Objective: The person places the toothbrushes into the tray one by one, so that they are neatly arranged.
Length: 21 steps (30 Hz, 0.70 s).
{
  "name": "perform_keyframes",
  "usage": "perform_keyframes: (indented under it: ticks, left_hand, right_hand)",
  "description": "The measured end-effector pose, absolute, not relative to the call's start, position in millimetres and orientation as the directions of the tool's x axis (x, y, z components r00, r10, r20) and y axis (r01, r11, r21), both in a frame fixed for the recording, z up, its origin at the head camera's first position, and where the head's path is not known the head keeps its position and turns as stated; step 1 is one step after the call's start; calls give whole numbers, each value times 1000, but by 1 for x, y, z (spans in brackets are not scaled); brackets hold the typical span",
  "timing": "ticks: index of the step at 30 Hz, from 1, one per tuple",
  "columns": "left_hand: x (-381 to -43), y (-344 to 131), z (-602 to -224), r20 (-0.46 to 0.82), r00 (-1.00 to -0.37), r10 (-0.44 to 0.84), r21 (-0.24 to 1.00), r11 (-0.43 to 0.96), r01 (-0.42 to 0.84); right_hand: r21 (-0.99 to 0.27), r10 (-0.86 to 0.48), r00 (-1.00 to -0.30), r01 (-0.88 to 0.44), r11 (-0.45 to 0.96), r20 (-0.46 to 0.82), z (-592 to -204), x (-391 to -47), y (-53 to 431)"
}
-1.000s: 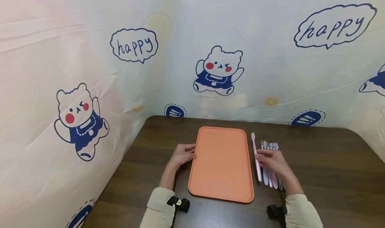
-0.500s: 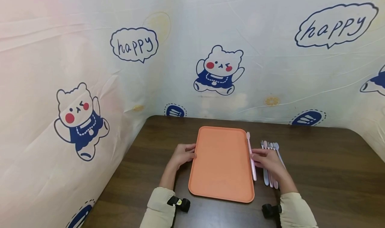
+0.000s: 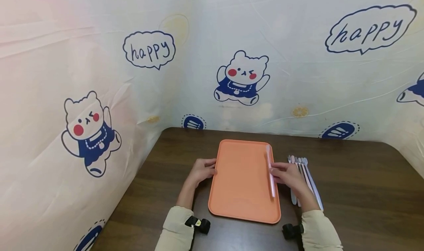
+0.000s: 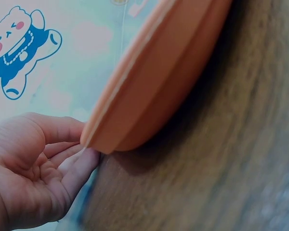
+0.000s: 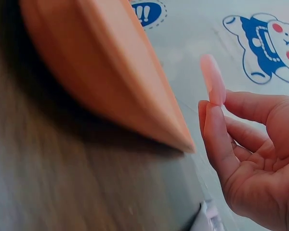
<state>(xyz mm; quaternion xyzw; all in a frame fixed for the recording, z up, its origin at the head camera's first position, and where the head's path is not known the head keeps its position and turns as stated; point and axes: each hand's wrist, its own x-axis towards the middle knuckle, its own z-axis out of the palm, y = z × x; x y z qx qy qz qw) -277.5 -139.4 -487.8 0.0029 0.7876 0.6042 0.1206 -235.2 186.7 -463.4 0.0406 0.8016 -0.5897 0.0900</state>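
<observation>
An orange rectangular tray [image 3: 240, 181] lies lengthwise on the brown table. My left hand [image 3: 200, 170] is at the tray's left edge; in the left wrist view the thumb and fingers pinch its rim [image 4: 113, 98]. Between thumb and fingertips, my right hand [image 3: 291, 177] pinches a pink toothbrush [image 5: 212, 79] by the middle of its handle. In the head view the toothbrush overlaps the tray along its right side, head pointing to the far end. The right wrist view shows it held above the level of the tray's rim.
Several more toothbrushes [image 3: 314, 188] lie side by side on the table [image 3: 364, 184] to the right of the tray, partly hidden behind my right hand and forearm. A patterned curtain [image 3: 281, 78] with cartoon bears closes in the table at the back and sides.
My right hand has carried the pink toothbrush leftward from beside the other toothbrushes to over the tray's right side. My left hand has stayed at the tray's left rim.
</observation>
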Motion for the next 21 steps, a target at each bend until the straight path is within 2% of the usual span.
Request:
perform_keyframes:
  ticks: [21]
  left_hand:
    - [-278,-139,-485,-195,-969,149,949,278,-149]
  right_hand:
    - [-962,-44,-988,132,240,-146,-466,-242,141]
